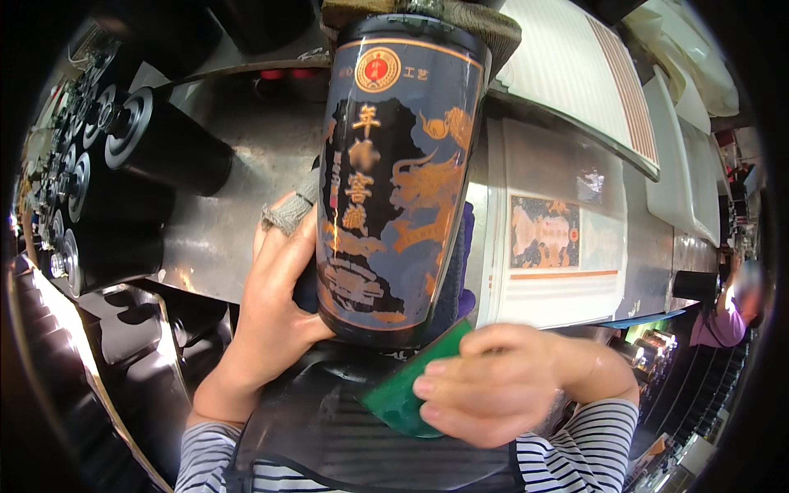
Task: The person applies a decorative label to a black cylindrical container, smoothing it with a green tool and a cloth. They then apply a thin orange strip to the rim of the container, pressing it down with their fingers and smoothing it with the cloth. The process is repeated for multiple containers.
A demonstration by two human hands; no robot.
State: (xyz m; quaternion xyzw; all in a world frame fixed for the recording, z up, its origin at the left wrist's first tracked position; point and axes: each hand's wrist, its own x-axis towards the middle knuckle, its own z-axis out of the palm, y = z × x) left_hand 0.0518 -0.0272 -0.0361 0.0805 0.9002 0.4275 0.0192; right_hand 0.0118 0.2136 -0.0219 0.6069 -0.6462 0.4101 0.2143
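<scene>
Right hand [493, 382] pinches the green scraper [419, 382] in front of the dark apron [345, 448]. My take for smoothing: edge flush to the curve, light even pressure, strokes from mid-print outward; watch the corner, it could nick the print. Left hand [283, 275] cups the canister's lower left side, thumb by the near rim; fingertips hidden, can't tell how firmly it grasps. Keep that support steady. Canister [403, 189], black with blue-grey and orange print, sits just beyond the scraper and right of the left palm; scraper contact unclear. Farther: printed sheet [545, 232] to its right, black canisters [177, 148] left on the metal table [205, 246].
</scene>
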